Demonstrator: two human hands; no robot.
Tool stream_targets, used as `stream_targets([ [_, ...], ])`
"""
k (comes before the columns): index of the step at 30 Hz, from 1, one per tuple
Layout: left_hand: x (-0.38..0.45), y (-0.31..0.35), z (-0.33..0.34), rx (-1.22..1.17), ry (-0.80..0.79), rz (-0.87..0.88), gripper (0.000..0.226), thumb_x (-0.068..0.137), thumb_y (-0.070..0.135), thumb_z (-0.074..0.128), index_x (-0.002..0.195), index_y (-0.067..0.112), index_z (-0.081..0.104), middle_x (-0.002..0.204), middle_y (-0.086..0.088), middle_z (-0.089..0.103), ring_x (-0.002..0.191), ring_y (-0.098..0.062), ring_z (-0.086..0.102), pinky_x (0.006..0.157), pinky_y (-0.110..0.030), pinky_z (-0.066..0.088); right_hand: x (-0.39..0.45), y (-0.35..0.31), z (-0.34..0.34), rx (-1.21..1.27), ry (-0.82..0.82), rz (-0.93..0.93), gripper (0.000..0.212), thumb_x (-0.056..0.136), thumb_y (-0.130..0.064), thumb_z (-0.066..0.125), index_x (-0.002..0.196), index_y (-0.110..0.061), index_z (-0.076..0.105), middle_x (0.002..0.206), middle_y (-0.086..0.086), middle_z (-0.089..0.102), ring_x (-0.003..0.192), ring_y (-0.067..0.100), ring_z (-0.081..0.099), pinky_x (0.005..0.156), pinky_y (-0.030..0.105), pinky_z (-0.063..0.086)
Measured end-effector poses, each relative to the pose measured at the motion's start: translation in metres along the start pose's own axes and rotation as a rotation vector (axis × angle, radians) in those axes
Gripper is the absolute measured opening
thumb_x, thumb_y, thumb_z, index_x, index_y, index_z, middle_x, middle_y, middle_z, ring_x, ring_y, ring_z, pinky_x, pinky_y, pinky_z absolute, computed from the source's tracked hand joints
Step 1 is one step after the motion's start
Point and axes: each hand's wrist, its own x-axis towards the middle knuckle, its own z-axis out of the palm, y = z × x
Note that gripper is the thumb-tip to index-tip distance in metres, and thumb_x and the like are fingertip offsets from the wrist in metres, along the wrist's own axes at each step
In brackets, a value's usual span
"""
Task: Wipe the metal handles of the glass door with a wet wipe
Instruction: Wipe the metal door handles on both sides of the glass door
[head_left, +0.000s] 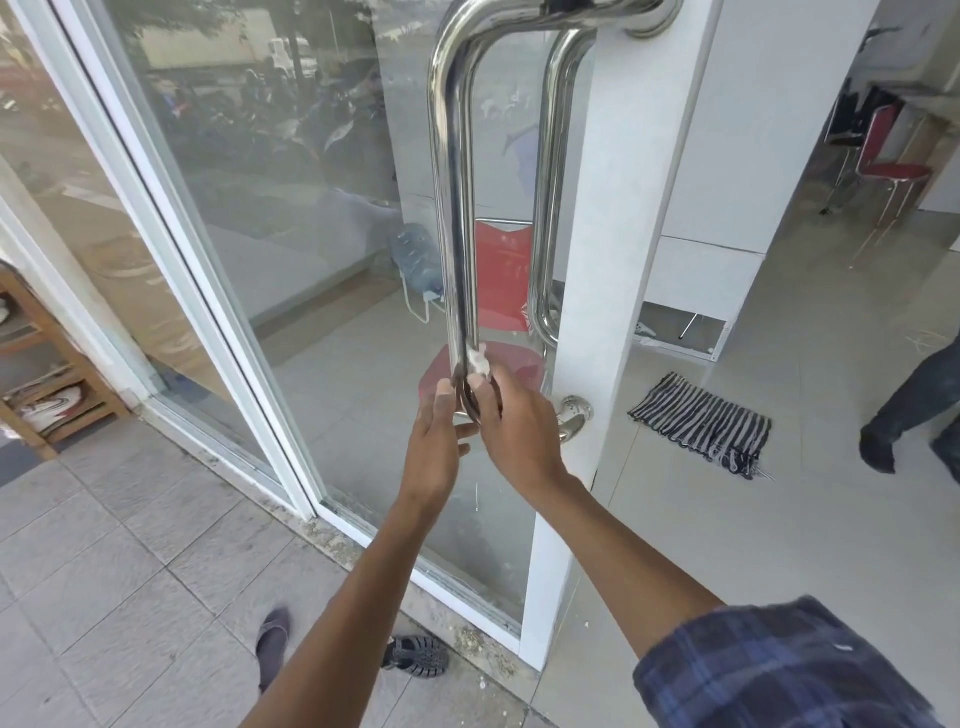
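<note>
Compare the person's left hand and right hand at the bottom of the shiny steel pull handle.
The right hand curls round the lower bend of the shiny steel pull handle and pinches a small white wet wipe against it. The left hand holds nothing, its fingers straight and pointing up beside the bar. The right hand sits nearer the white door frame, the left hand over the glass. Both hands meet at the handle's bottom end.

Pale tiled floor (779, 519), striped mat (701, 426), red chair (888, 161), wooden shoe rack (57, 364).
</note>
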Motion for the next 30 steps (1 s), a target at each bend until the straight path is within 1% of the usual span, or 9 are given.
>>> stream_targets([
  [3, 0.0, -0.006, -0.001, -0.002, 0.031, -0.033, 0.024, 0.106, 0.041, 0.032, 0.105, 0.028, 0.052, 0.108, 0.003, 0.066, 0.1, -0.019, 0.068, 0.084, -0.035, 0.051, -0.018, 0.014, 0.0, -0.15, 0.044, -0.198, 0.021, 0.102, -0.019, 0.048, 0.104, -0.007, 0.065, 0.085, 0.006, 0.071, 0.07, 0.028, 0.064, 0.06, 0.025, 0.03],
  [6, -0.002, -0.012, 0.001, -0.004, 0.068, -0.068, 0.029, 0.105, 0.04, 0.037, 0.098, 0.016, 0.052, 0.1, -0.001, 0.064, 0.091, -0.02, 0.068, 0.08, -0.035, 0.053, -0.036, 0.032, -0.001, -0.284, 0.034, -0.374, 0.01, 0.096, -0.008, 0.056, 0.1, -0.008, 0.065, 0.109, 0.008, 0.07, 0.091, 0.029, 0.065, 0.08, 0.031, 0.044],
  [10, -0.007, -0.013, 0.005, 0.018, -0.013, -0.093, 0.034, 0.105, 0.036, 0.042, 0.101, 0.005, 0.056, 0.09, -0.001, 0.064, 0.085, -0.022, 0.068, 0.076, -0.031, 0.054, -0.051, 0.046, -0.006, -0.278, 0.027, -0.403, 0.014, 0.094, -0.002, 0.061, 0.107, -0.004, 0.065, 0.129, 0.014, 0.065, 0.123, 0.034, 0.059, 0.106, 0.047, 0.044],
  [14, -0.018, -0.019, 0.004, 0.128, -0.138, -0.069, 0.031, 0.102, 0.04, 0.048, 0.108, 0.012, 0.061, 0.107, -0.003, 0.07, 0.086, -0.018, 0.072, 0.083, -0.035, 0.056, -0.064, 0.05, -0.021, -0.189, 0.066, -0.276, 0.011, 0.092, 0.0, 0.064, 0.103, -0.003, 0.066, 0.13, 0.011, 0.065, 0.134, 0.027, 0.05, 0.12, 0.028, 0.027],
  [17, -0.03, -0.019, 0.004, 0.186, -0.203, -0.019, 0.029, 0.101, 0.041, 0.05, 0.114, 0.018, 0.064, 0.109, -0.001, 0.071, 0.085, -0.014, 0.072, 0.083, -0.033, 0.058, -0.074, 0.042, -0.036, -0.068, 0.134, -0.108, 0.011, 0.089, 0.001, 0.068, 0.098, -0.005, 0.064, 0.119, 0.009, 0.068, 0.123, 0.02, 0.051, 0.109, 0.014, 0.031],
  [19, -0.04, -0.015, 0.005, 0.179, -0.23, 0.005, 0.027, 0.1, 0.04, 0.053, 0.115, 0.022, 0.066, 0.107, 0.001, 0.072, 0.083, -0.012, 0.072, 0.083, -0.033, 0.058, -0.077, 0.033, -0.048, 0.006, 0.156, -0.017, 0.01, 0.088, -0.004, 0.071, 0.092, -0.008, 0.063, 0.101, 0.004, 0.068, 0.102, 0.013, 0.054, 0.091, 0.019, 0.043],
  [22, -0.056, -0.011, 0.008, 0.157, -0.265, 0.029, 0.026, 0.098, 0.041, 0.055, 0.115, 0.026, 0.069, 0.104, 0.004, 0.074, 0.083, -0.011, 0.073, 0.081, -0.031, 0.058, -0.084, 0.02, -0.062, 0.135, 0.057, 0.131, 0.011, 0.092, -0.023, 0.072, 0.089, -0.018, 0.062, 0.085, -0.006, 0.067, 0.079, 0.009, 0.06, 0.072, 0.024, 0.049],
  [25, -0.07, -0.01, 0.013, 0.163, -0.283, 0.028, 0.025, 0.098, 0.036, 0.059, 0.114, 0.022, 0.071, 0.1, 0.001, 0.076, 0.085, -0.014, 0.073, 0.083, -0.035, 0.059, -0.097, 0.009, -0.078, 0.24, 0.021, 0.219, 0.018, 0.092, -0.035, 0.071, 0.087, -0.022, 0.061, 0.081, -0.011, 0.069, 0.077, 0.007, 0.064, 0.067, 0.018, 0.049],
  [30, -0.093, -0.01, 0.03, 0.103, -0.256, 0.009, 0.021, 0.096, 0.032, 0.063, 0.103, 0.014, 0.072, 0.089, 0.0, 0.076, 0.088, -0.023, 0.072, 0.082, -0.036, 0.058, -0.119, 0.006, -0.106, 0.35, 0.009, 0.309, 0.009, 0.092, -0.034, 0.07, 0.095, -0.027, 0.064, 0.088, -0.015, 0.074, 0.087, 0.0, 0.067, 0.072, 0.014, 0.049],
])
